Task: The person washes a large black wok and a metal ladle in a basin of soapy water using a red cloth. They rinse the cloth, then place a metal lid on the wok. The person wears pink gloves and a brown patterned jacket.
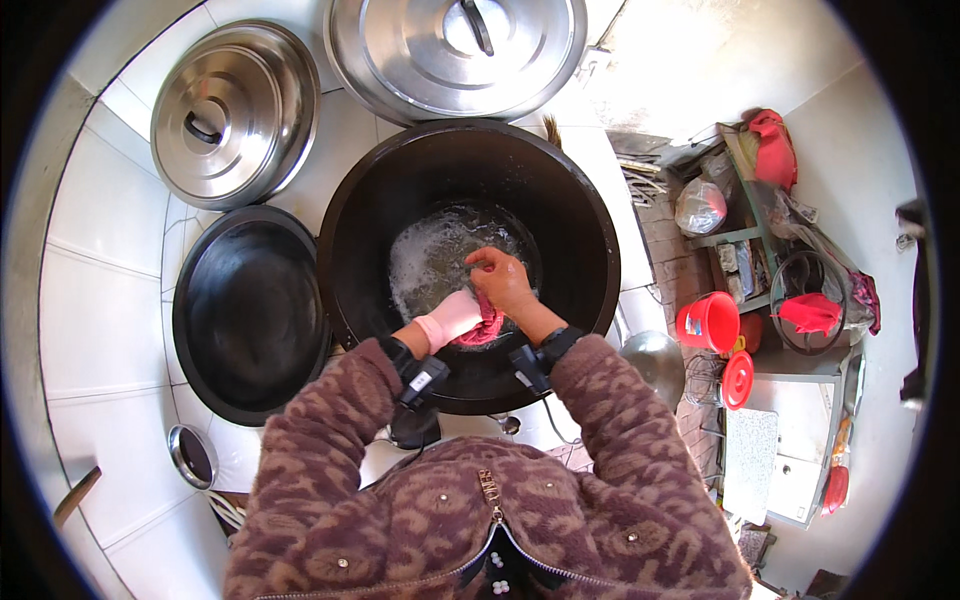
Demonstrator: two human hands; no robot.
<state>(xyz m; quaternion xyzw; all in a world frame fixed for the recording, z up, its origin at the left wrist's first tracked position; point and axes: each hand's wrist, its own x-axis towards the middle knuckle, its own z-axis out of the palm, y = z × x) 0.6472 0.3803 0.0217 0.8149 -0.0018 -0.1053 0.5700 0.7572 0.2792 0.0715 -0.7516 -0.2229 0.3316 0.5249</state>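
Both my hands are inside a deep black basin [345,200] that holds foamy water [425,255]. My left hand [455,316], in what looks like a pale pink glove, is closed round a bunched red cloth [484,326]. Beside it, my bare right hand [507,285] has its fingers curled over the upper end of the same cloth. Part of the cloth is hidden beneath both hands. Each wrist carries a dark band with a small device.
Left of the basin stands a shallow black pan [250,310]. Two steel lids, one at the upper left [225,120] and one at the far side [420,50], lie close by. A small metal bowl [192,455], red bucket [708,322] and cluttered shelf [735,240] flank the work area.
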